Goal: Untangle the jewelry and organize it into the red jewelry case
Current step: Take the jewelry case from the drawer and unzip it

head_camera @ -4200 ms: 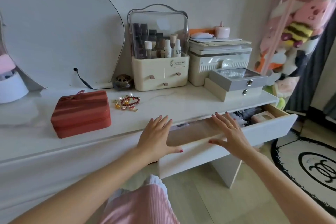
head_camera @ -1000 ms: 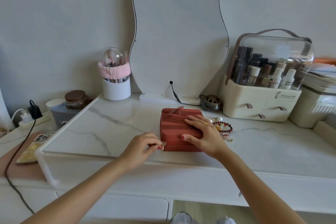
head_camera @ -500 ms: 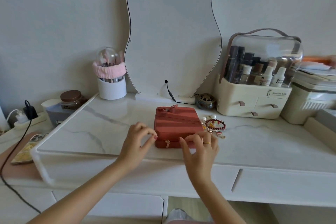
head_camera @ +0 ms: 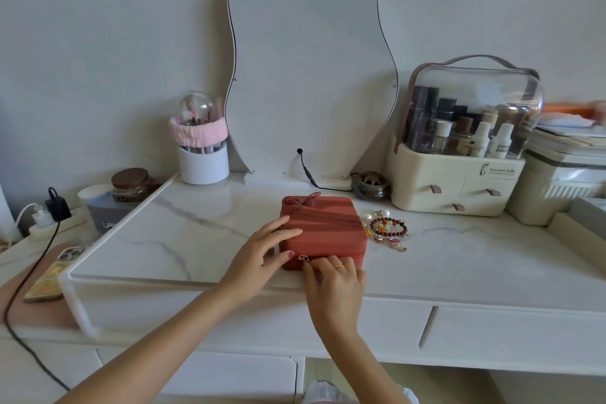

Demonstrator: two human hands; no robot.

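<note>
**Red jewelry case, zipped shut, on marble dresser top**

The red jewelry case [head_camera: 323,231] is sitting closed near the front edge of the white marble dresser top [head_camera: 196,233], with a small bow at its back left corner. A gold zipper pull [head_camera: 303,258] is hanging on its front wall.

The left hand [head_camera: 262,256] is resting against the case's left side, its fingers lying straight over the lid's left edge and holding nothing. The right hand [head_camera: 334,285], wearing a gold ring [head_camera: 339,267], is pressing curled fingertips against the front wall just right of the zipper pull; whether it is pinching anything cannot be told.

The tangled jewelry [head_camera: 387,229] is lying in a heap just beside the case's right side: a dark red bead bracelet, pearls and gold charms knotted together.

Surroundings:
- A wavy mirror [head_camera: 311,75] is standing against the wall behind the case, a black cord [head_camera: 308,170] trailing from its foot.
- A small round bronze pot [head_camera: 370,185] is sitting between the mirror and a cream cosmetics organizer [head_camera: 459,174] with a clear dome full of bottles.
- A white brush cup [head_camera: 203,161] wrapped in a pink headband is standing left of the mirror.
- A brown-lidded jar [head_camera: 131,182], a power strip with plugs [head_camera: 49,213] and a phone [head_camera: 55,272] are occupying the lower shelf at far left.
- Stacked storage boxes [head_camera: 564,174] are lining the right edge.
</note>
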